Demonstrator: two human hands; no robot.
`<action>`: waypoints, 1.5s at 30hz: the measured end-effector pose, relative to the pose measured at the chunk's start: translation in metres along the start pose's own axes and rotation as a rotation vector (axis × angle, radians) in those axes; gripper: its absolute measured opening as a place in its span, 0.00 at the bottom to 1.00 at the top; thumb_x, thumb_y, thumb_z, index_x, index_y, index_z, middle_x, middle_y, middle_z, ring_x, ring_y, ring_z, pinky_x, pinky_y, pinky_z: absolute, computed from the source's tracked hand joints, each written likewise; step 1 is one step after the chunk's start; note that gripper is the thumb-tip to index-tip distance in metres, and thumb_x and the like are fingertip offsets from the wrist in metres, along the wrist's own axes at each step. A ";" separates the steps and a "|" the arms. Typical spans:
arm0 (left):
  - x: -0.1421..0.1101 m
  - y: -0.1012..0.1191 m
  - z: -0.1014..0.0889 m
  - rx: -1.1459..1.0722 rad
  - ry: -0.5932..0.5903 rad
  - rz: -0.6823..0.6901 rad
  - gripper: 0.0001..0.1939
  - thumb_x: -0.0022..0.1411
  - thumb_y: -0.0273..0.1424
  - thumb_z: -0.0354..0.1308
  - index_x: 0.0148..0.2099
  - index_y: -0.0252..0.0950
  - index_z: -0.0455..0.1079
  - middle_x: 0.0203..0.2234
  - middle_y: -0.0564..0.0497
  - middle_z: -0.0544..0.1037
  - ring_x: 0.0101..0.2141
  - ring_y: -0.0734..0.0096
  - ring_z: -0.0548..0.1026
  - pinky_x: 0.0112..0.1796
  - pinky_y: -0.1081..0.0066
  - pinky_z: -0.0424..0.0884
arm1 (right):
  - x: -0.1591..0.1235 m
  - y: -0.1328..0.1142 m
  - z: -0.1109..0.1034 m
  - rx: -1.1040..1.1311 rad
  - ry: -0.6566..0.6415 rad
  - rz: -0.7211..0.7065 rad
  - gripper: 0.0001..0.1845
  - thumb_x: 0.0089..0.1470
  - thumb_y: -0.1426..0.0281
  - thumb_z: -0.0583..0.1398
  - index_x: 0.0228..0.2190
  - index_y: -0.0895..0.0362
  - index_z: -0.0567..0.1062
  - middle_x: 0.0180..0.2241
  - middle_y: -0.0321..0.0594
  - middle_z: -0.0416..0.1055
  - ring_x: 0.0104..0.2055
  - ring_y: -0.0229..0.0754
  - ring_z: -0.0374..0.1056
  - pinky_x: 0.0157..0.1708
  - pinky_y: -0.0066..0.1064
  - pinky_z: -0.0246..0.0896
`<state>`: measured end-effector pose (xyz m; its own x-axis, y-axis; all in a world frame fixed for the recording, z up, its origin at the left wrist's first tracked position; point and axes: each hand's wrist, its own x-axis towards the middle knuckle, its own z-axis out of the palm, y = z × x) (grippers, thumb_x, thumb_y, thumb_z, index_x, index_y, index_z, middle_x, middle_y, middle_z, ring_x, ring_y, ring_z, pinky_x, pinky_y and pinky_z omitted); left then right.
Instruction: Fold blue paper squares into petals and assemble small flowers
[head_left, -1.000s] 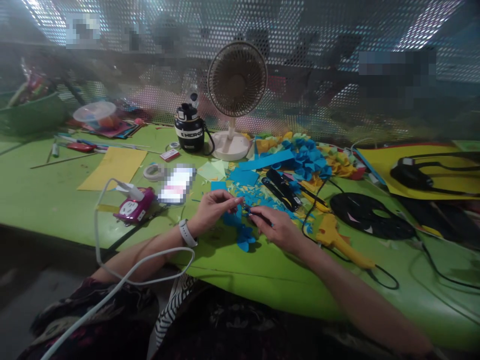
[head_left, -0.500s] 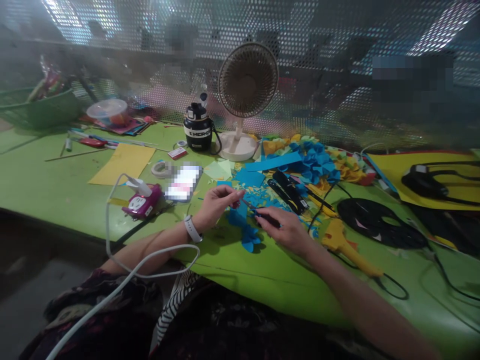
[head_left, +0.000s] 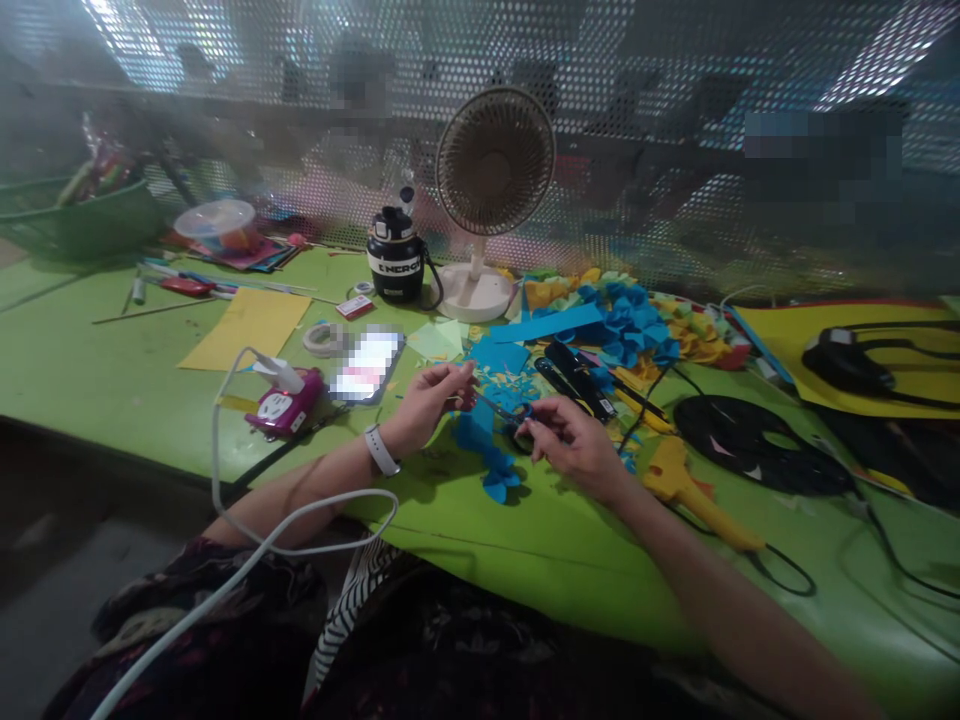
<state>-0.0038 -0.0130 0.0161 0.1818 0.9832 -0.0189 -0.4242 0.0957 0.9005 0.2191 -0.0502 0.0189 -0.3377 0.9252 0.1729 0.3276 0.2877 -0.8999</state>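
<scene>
My right hand (head_left: 576,445) is closed round the handles of a pair of scissors (head_left: 496,405), whose metal blades point left. The blade tips reach close to the fingers of my left hand (head_left: 431,402), which are pinched together. Whatever may be between those fingers is too small to make out. Under the scissors lie blue paper scraps. Nearer the table's front, a folded blue paper piece (head_left: 499,476) rests on the green surface.
Behind my hands stand a fan (head_left: 495,165) and a black bottle (head_left: 396,260). A phone (head_left: 369,365), tape roll (head_left: 324,340) and purple power socket (head_left: 289,405) lie left. A yellow glue gun (head_left: 694,495), black disc (head_left: 757,445) and blue paper pile (head_left: 630,320) lie right.
My right hand has turned and shifted slightly right, showing more of the scissors. My left hand has drawn back a little to the left.
</scene>
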 end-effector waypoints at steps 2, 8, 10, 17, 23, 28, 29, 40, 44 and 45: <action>-0.003 -0.001 0.002 0.015 -0.065 -0.023 0.25 0.47 0.49 0.74 0.26 0.33 0.70 0.20 0.55 0.73 0.21 0.81 0.70 0.25 0.77 0.67 | 0.000 -0.004 0.000 0.169 0.016 0.076 0.12 0.55 0.60 0.60 0.36 0.53 0.66 0.29 0.34 0.73 0.21 0.35 0.65 0.21 0.29 0.63; -0.011 -0.006 0.007 0.062 -0.200 -0.103 0.27 0.46 0.52 0.73 0.25 0.33 0.69 0.18 0.55 0.74 0.19 0.80 0.69 0.23 0.76 0.66 | 0.000 -0.017 0.000 0.314 0.001 0.213 0.14 0.50 0.60 0.63 0.35 0.55 0.69 0.19 0.25 0.57 0.17 0.29 0.45 0.17 0.25 0.38; -0.012 -0.009 0.008 0.074 -0.227 -0.125 0.28 0.46 0.52 0.73 0.25 0.33 0.69 0.19 0.55 0.74 0.19 0.81 0.68 0.23 0.76 0.65 | 0.000 -0.021 0.003 0.327 -0.067 0.264 0.17 0.51 0.56 0.63 0.35 0.56 0.71 0.17 0.24 0.53 0.17 0.29 0.43 0.17 0.26 0.35; -0.015 -0.017 0.013 0.010 -0.203 -0.117 0.26 0.46 0.51 0.74 0.25 0.33 0.71 0.19 0.55 0.71 0.21 0.81 0.67 0.25 0.76 0.65 | 0.001 -0.029 0.016 0.378 -0.126 0.253 0.22 0.47 0.52 0.69 0.33 0.56 0.74 0.18 0.26 0.58 0.20 0.30 0.48 0.19 0.27 0.39; -0.016 -0.020 0.015 -0.066 -0.123 -0.106 0.21 0.44 0.46 0.77 0.26 0.34 0.76 0.23 0.54 0.74 0.27 0.78 0.69 0.32 0.75 0.69 | 0.005 -0.024 0.019 0.410 -0.002 0.245 0.24 0.41 0.54 0.72 0.34 0.56 0.74 0.22 0.28 0.64 0.21 0.30 0.50 0.21 0.26 0.41; -0.017 -0.021 0.017 -0.098 -0.103 -0.049 0.18 0.43 0.43 0.77 0.26 0.36 0.78 0.29 0.53 0.77 0.33 0.76 0.72 0.38 0.74 0.70 | 0.007 -0.021 0.021 0.470 0.030 0.267 0.27 0.38 0.55 0.74 0.36 0.56 0.74 0.18 0.23 0.56 0.20 0.28 0.46 0.20 0.25 0.36; -0.017 -0.021 0.017 -0.105 -0.099 -0.028 0.17 0.43 0.44 0.77 0.26 0.37 0.79 0.31 0.53 0.77 0.35 0.75 0.73 0.39 0.74 0.70 | 0.008 -0.020 0.021 0.479 0.027 0.274 0.27 0.39 0.54 0.74 0.37 0.57 0.74 0.18 0.23 0.55 0.19 0.28 0.45 0.19 0.25 0.34; -0.020 -0.026 0.019 -0.079 -0.137 -0.020 0.17 0.45 0.44 0.77 0.26 0.37 0.80 0.44 0.48 0.79 0.50 0.60 0.74 0.52 0.63 0.67 | 0.004 -0.017 0.030 0.494 -0.105 0.235 0.23 0.41 0.52 0.73 0.26 0.56 0.73 0.16 0.25 0.54 0.18 0.28 0.45 0.19 0.28 0.35; -0.020 -0.028 0.019 -0.091 -0.186 -0.075 0.19 0.48 0.48 0.74 0.35 0.38 0.83 0.45 0.46 0.81 0.53 0.56 0.74 0.52 0.62 0.68 | 0.003 -0.019 0.031 0.494 -0.075 0.238 0.23 0.41 0.52 0.73 0.23 0.55 0.71 0.15 0.25 0.54 0.18 0.28 0.45 0.18 0.28 0.35; -0.020 -0.028 0.018 -0.100 -0.187 -0.095 0.21 0.51 0.50 0.72 0.39 0.39 0.83 0.45 0.45 0.81 0.53 0.56 0.74 0.52 0.62 0.69 | 0.003 -0.018 0.030 0.503 -0.052 0.253 0.24 0.41 0.52 0.73 0.23 0.55 0.71 0.15 0.25 0.54 0.17 0.28 0.45 0.18 0.27 0.35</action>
<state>0.0207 -0.0384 -0.0013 0.3819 0.9241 -0.0124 -0.4813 0.2104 0.8509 0.1857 -0.0597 0.0241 -0.3508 0.9329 -0.0812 -0.0527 -0.1062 -0.9929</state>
